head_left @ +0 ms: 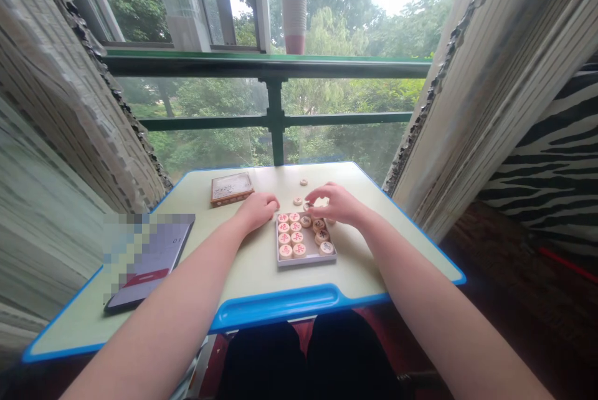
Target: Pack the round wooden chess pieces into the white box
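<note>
A shallow white tray (307, 263) holds round Chinese chess pieces. Its two left columns carry red characters, such as the piece (299, 250) at the front. Black-marked pieces stand to the right, among them one (326, 248) in the front corner. My right hand (337, 204) is over the tray's far right part, thumb and fingertips closed around a Chinese chess piece (308, 206), partly hidden by the fingers. My left hand (258, 210) rests beside the tray's far left corner, fingers loosely bent, with nothing visible in it.
Two loose pieces, one (304, 182) farther back and one (298, 201) nearer, lie beyond the tray. A decorated flat box (232, 188) is at the back left. A dark-edged tablet or folder (159, 257), partly pixelated, lies left. The table has a blue rim (280, 306).
</note>
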Available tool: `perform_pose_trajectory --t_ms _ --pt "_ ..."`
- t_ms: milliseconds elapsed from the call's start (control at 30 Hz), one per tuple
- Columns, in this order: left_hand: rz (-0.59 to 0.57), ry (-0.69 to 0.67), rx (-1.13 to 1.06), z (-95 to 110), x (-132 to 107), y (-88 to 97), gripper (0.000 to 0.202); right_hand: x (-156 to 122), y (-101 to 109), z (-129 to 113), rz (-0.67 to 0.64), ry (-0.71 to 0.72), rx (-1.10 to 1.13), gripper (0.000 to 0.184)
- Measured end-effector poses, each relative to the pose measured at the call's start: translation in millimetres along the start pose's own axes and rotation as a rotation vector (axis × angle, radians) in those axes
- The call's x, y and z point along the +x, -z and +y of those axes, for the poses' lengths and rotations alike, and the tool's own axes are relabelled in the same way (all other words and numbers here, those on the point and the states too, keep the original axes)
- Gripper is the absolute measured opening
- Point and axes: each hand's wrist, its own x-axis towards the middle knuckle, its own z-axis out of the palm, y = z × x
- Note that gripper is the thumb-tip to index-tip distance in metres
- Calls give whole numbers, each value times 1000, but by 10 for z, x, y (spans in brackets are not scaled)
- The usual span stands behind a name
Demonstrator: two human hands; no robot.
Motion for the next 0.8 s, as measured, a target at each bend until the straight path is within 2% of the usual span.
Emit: perform_pose_trajectory --t_ms 133,300,800 --pt "1 -7 3 18 -19 12 30 -21 -42 -73 -84 67 -63 14" --pt "-5 -10 40 41 -23 21 30 9 -106 -44 -100 128 -89 17" --pt "-1 -28 53 53 -15 9 31 -2 -85 -87 -148 65 -99 19"
